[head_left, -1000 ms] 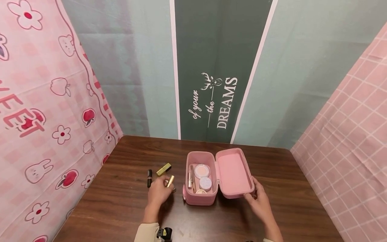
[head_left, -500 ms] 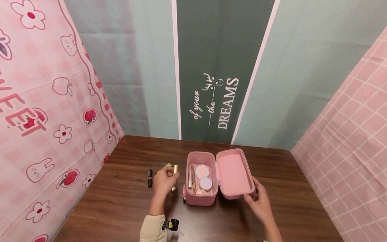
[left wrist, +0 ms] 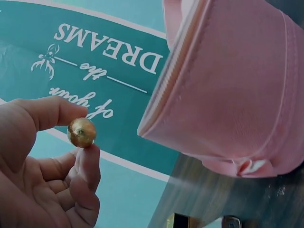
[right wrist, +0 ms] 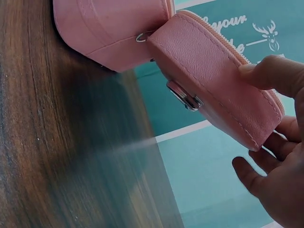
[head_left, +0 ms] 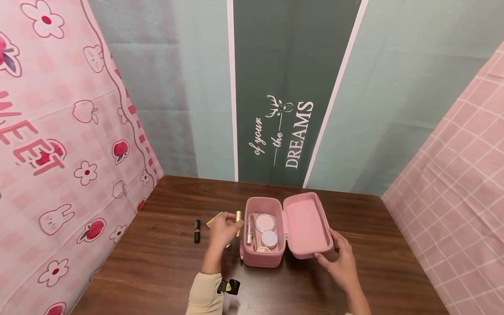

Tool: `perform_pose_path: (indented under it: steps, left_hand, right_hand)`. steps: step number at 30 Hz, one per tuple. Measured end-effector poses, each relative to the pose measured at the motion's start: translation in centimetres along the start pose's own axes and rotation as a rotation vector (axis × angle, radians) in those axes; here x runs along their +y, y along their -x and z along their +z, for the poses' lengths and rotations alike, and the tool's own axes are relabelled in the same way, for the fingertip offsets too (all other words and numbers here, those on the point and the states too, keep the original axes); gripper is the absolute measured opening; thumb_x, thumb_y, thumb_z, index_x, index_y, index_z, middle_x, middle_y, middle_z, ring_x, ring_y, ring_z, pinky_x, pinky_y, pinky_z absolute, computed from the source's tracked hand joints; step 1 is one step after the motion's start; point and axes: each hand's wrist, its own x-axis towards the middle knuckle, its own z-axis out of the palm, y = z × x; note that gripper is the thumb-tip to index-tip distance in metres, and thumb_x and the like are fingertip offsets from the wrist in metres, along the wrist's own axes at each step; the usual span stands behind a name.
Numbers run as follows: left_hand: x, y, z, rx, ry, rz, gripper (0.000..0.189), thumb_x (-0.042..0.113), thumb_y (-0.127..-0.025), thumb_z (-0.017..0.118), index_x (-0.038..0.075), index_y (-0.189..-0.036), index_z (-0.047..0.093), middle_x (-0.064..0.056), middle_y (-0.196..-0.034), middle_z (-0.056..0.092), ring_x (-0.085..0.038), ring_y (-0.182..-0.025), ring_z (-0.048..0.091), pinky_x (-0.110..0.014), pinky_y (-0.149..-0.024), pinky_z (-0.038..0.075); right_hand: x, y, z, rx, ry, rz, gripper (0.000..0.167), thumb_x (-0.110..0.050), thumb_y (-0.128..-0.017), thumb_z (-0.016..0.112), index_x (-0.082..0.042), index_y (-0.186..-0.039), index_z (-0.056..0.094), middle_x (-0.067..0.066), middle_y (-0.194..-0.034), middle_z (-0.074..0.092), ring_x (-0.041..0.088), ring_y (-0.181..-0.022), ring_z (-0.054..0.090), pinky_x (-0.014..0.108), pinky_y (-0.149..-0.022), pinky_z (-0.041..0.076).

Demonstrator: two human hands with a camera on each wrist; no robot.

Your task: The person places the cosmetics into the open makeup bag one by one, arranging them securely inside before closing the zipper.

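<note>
My left hand [head_left: 222, 229] pinches a gold lipstick tube [head_left: 238, 223] between thumb and fingertips, just left of an open pink cosmetic case [head_left: 263, 261]. The left wrist view shows the tube's round gold end [left wrist: 81, 132] beside the case wall [left wrist: 228, 90]. With thumb on the rim and fingers underneath, my right hand [head_left: 340, 260] grips the case's lid [head_left: 307, 225], which is folded out to the right. Inside the case lie a round compact [head_left: 265, 222], a round jar [head_left: 269, 239], a slim tube [head_left: 249, 232] and a pencil-like stick [head_left: 253, 233].
Left of the left hand, a black lipstick [head_left: 197, 231] lies on the brown wooden table [head_left: 157, 262]. A yellow-gold tube [head_left: 213, 219] is partly hidden behind that hand. Close to its wrist shows a small tube end [head_left: 228, 246]. Printed curtains [head_left: 189, 109] surround the table.
My left hand has lifted the gold lipstick tube and carried it rightward to the case's left side, turning it more upright. My right hand stays on the lid.
</note>
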Motion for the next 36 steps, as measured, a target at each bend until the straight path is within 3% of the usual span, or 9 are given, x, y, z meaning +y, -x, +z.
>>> perform_pose_path:
  steps: [5,11,14,21,28,36]
  left_hand:
    - [0.5,-0.1,0.5,-0.041,0.009,0.004,0.026,0.019,-0.074,0.072,0.001,-0.093,0.065,-0.002,-0.068,0.061,-0.013,-0.057,0.053,-0.032,-0.054,0.042]
    - [0.6,-0.2,1.2,-0.094,0.008,0.005,0.026,0.019,-0.075,0.072,0.001,-0.092,0.065,-0.002,-0.069,0.061,-0.013,-0.058,0.054,-0.032,-0.055,0.042]
    - [0.7,-0.3,1.5,-0.109,0.002,0.01,0.024,0.02,-0.074,0.071,0.002,-0.09,0.066,-0.001,-0.068,0.061,-0.014,-0.059,0.055,-0.034,-0.056,0.041]
    - [0.9,-1.2,1.8,-0.142,-0.041,-0.028,0.027,0.021,-0.074,0.073,0.001,-0.09,0.067,-0.002,-0.07,0.061,-0.016,-0.062,0.056,-0.035,-0.056,0.04]
    - [1.5,-2.3,2.0,-0.214,-0.035,-0.06,0.026,0.016,-0.077,0.072,-0.002,-0.093,0.065,-0.007,-0.077,0.061,-0.019,-0.067,0.057,-0.031,-0.058,0.047]
    - [1.9,-2.8,2.5,-0.186,-0.126,-0.058,0.026,0.02,-0.075,0.072,-0.001,-0.089,0.065,-0.008,-0.077,0.06,-0.022,-0.07,0.055,-0.032,-0.059,0.048]
  right_hand:
    - [0.1,0.0,-0.1,0.034,0.042,-0.026,0.076,-0.001,-0.06,0.084,0.006,-0.127,0.05,0.025,-0.125,0.049,0.031,-0.099,0.054,0.005,-0.079,0.032]
    - [0.0,0.2,-0.1,0.051,0.046,-0.029,0.075,-0.001,-0.059,0.085,0.006,-0.126,0.052,0.024,-0.123,0.052,0.031,-0.092,0.057,0.009,-0.077,0.038]
    - [0.0,0.2,-0.1,0.049,0.052,-0.02,0.076,-0.002,-0.059,0.085,0.005,-0.127,0.051,0.023,-0.123,0.052,0.03,-0.091,0.058,0.015,-0.076,0.043]
    - [-0.1,0.0,-0.3,0.014,0.076,-0.004,0.075,-0.003,-0.061,0.085,0.004,-0.127,0.051,0.024,-0.123,0.051,0.031,-0.094,0.058,0.046,-0.074,0.048]
    - [-0.1,-0.2,-0.4,-0.018,0.074,0.021,0.074,-0.002,-0.063,0.084,0.005,-0.128,0.049,0.025,-0.123,0.05,0.032,-0.091,0.059,0.047,-0.075,0.048]
    - [-0.3,-0.2,-0.4,-0.037,0.06,0.036,0.074,-0.001,-0.064,0.083,0.006,-0.129,0.048,0.026,-0.124,0.048,0.035,-0.093,0.058,0.049,-0.076,0.047]
